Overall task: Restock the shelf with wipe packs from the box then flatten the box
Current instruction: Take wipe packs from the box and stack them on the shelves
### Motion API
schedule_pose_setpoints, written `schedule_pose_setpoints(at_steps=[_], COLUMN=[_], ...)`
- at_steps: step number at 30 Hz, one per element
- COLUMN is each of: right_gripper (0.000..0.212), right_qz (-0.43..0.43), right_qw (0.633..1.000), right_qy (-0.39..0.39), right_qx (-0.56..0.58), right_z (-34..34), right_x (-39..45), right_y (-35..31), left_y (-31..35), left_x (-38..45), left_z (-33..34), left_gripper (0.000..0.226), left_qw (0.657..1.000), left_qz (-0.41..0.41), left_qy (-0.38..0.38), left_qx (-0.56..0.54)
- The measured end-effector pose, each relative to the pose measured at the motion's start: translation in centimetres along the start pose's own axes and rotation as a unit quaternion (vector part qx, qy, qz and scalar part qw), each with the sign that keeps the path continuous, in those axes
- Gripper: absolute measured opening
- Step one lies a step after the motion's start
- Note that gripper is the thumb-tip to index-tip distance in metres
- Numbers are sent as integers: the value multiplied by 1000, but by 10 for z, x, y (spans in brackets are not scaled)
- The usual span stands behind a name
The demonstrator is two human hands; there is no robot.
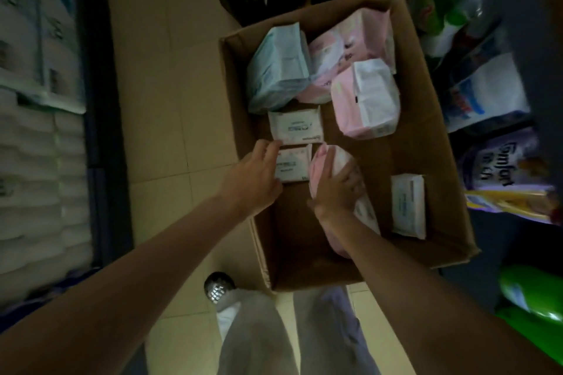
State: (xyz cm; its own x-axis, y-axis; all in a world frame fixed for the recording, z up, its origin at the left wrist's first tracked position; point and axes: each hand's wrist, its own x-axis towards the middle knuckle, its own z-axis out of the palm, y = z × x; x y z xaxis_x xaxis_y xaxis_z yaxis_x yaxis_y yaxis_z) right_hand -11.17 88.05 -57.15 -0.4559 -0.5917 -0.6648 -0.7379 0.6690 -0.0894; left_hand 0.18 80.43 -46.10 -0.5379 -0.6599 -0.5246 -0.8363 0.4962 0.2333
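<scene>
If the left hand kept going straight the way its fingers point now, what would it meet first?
Probably the small white flat wipe pack in the brown cardboard box: the left hand has its fingertips at that pack's near edge already, though depth is hard to judge. A second white flat pack lies just beyond.

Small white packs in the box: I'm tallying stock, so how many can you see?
3. One small white pack lies below the blue pack, a second at the left hand, a third near the right wall. More may be hidden.
</scene>
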Motion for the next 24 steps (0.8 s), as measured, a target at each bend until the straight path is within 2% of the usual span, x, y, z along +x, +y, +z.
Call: schedule_pose_setpoints(at_steps=[5, 7, 9, 11, 14, 16, 17, 20, 22, 24], right_gripper=[109, 108, 109, 112, 115, 116, 114, 96, 87, 91], right_qz=[-16, -68, -144, -220, -292, -320, -340, -416, -465, -518], right_qw=[999, 994, 981, 960, 917, 878, 850, 737, 679, 640], right_qy=[-17, -37, -44, -43, -26, -31, -43, -103, -136, -167], right_qx=[39, 78, 119, 169, 269, 354, 400, 523, 552, 542], right_z=[-34, -48, -71, -110, -188, -246, -274, -344, -373, -391], right_x=[1, -9, -26, -45, -72, -94, -108, -165, -210, -257], right_y=[7, 6, -4, -27, -75, -109, -124, -171, -205, -239], left_y=[11, 11, 4, -7, -31, -56, -70, -103, -118, -128], left_x=[4, 2, 1, -2, -17, -43, -60, -125, -169, -216], left_z=[-4, -9, -24, -51, -116, -165, -190, -257, -297, -332], left_gripper=[68, 67, 66, 64, 63, 76, 85, 116, 110, 99], left_qw=[999, 997, 984, 938, 823, 761, 745, 758, 758, 744], left_qz=[17, 9, -41, -121, -205, -189, -161, -55, 14, 78], left_qy=[20, 24, 31, 59, 136, 155, 146, 82, 78, 119], left_qx=[-28, -68, -169, -318, -512, -601, -631, -644, -647, -652])
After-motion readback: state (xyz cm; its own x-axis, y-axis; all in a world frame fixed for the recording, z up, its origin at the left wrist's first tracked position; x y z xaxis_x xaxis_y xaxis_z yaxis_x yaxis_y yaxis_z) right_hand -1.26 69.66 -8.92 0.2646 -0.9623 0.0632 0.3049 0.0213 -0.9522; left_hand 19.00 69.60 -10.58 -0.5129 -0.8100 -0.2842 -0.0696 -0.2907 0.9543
